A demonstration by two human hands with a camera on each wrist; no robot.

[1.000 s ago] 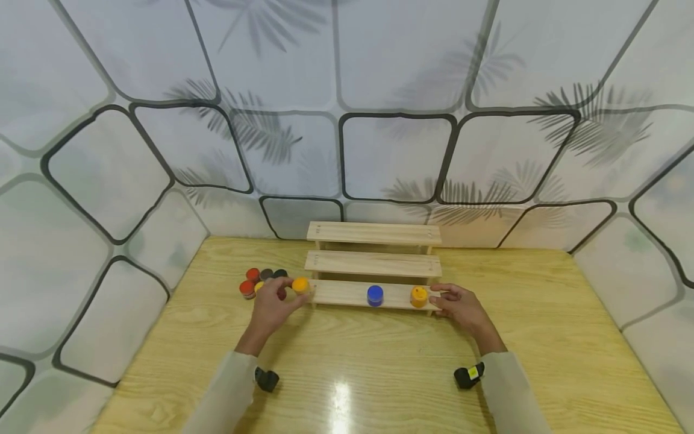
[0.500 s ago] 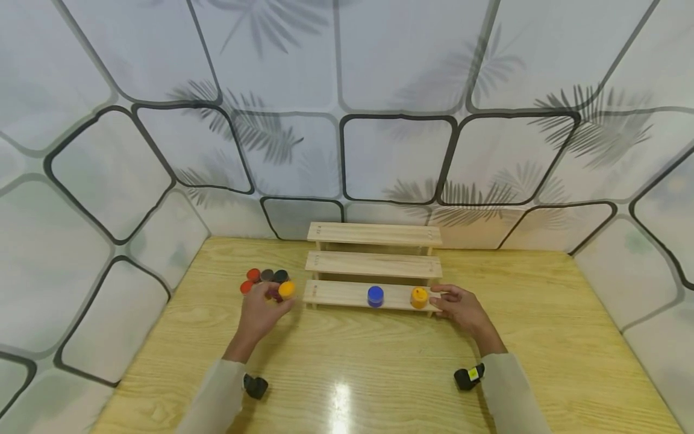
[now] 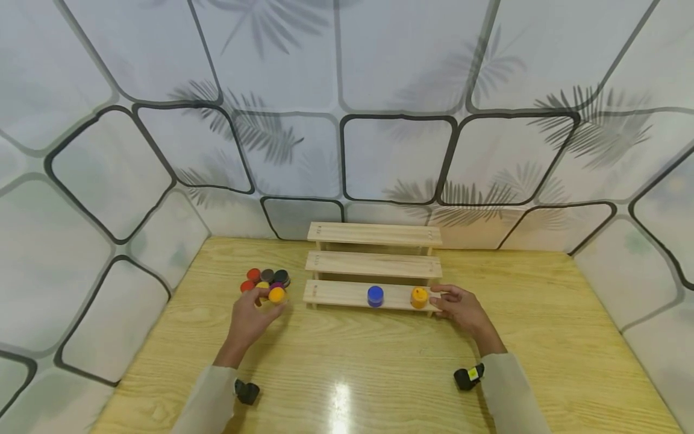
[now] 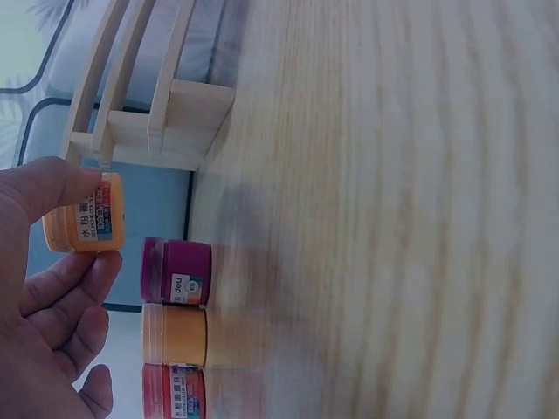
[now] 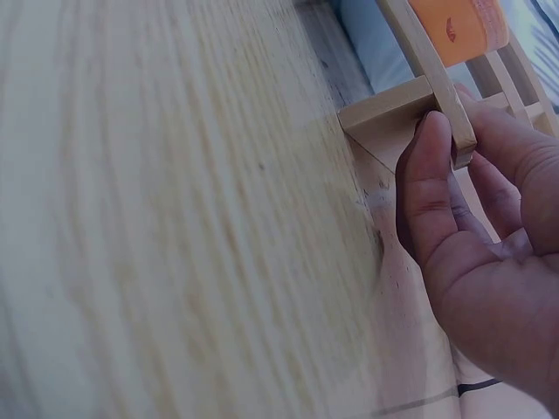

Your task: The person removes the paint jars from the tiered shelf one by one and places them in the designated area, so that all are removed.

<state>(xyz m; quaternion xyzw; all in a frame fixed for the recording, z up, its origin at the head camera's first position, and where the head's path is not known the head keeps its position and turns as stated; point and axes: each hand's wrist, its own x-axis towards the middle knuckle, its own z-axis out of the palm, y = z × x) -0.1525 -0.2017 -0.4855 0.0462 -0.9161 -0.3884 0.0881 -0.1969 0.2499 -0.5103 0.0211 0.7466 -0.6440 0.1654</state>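
My left hand [image 3: 248, 320] pinches an orange-yellow gouache paint jar [image 3: 276, 295] between thumb and fingers. In the left wrist view that jar [image 4: 103, 218] is held off the table, its printed label showing. Just beyond it lies a cluster of jars, among them a purple jar [image 4: 187, 272] and a red jar [image 4: 175, 391]. At the other side, my right hand [image 3: 465, 312] grips the right end of the lowest board of a three-tier wooden rack [image 3: 338, 292]. On that board stand a blue jar [image 3: 375, 296] and, close to the right fingers, another orange-yellow jar [image 3: 419, 297].
Behind the left hand, the cluster also holds a dark grey jar [image 3: 267, 275], a black jar [image 3: 281, 276] and a yellow jar [image 3: 262, 286]. The rack's upper boards rise toward a patterned wall [image 3: 396, 157]. All of it stands on a wood-grain table [image 3: 379, 361].
My left hand has carried the orange-yellow jar leftward, away from the lowest board's left end to the front of the jar cluster. The right hand keeps its grip on the rack.
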